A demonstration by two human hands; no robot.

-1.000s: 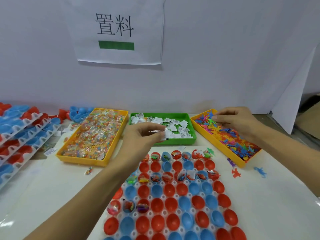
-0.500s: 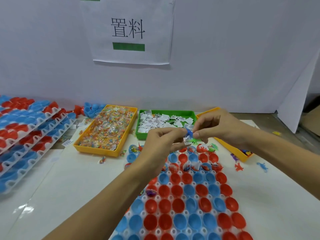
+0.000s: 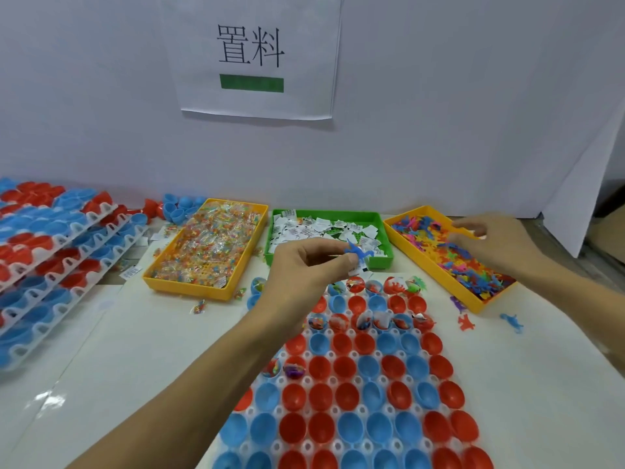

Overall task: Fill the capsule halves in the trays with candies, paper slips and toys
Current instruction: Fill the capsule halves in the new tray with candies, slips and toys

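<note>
your left hand (image 3: pixel 309 265) pinches a blue toy (image 3: pixel 359 252) and a slip (image 3: pixel 359 265) at the fingertips, above the far edge of the capsule tray (image 3: pixel 341 377), near the green slip bin (image 3: pixel 385 258). your right hand (image 3: pixel 490 245) hovers over the toy bin (image 3: pixel 436 270), fingers loosely spread, holding nothing visible. the candy bin (image 3: pixel 189 288) sits left of the slips.
</note>
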